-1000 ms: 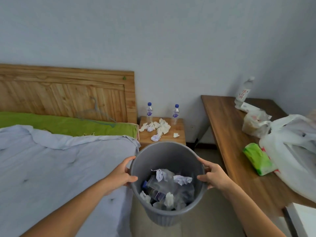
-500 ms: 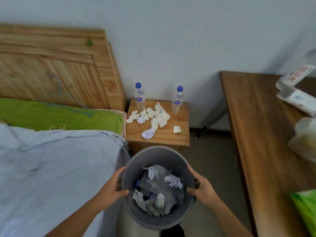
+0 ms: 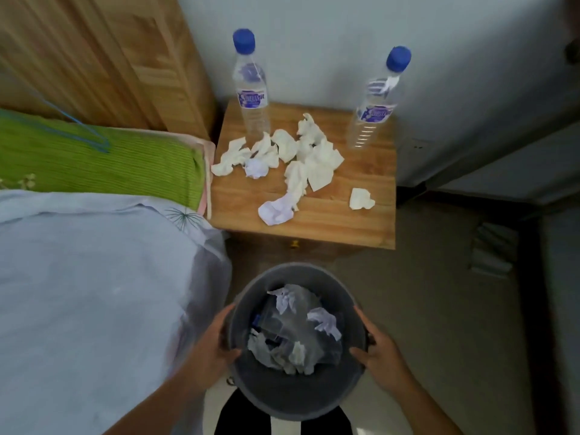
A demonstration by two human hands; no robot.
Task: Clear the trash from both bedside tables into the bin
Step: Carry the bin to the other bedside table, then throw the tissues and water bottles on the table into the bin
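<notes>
Trash is waiting: crumpled white paper tissues [image 3: 295,158] and two clear plastic bottles with blue caps [image 3: 251,89] on the wooden bedside table [image 3: 361,227]. We clamp our left hand [image 3: 213,346] and right hand [image 3: 381,356] on the rim of the round grey plastic bin [image 3: 298,400], low just before the table, so the trash drops in easily.

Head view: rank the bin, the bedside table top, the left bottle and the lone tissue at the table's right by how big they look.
1. Bedside table top
2. Bin, though it sits nearer the camera, so this order is unsure
3. Left bottle
4. Lone tissue
</notes>
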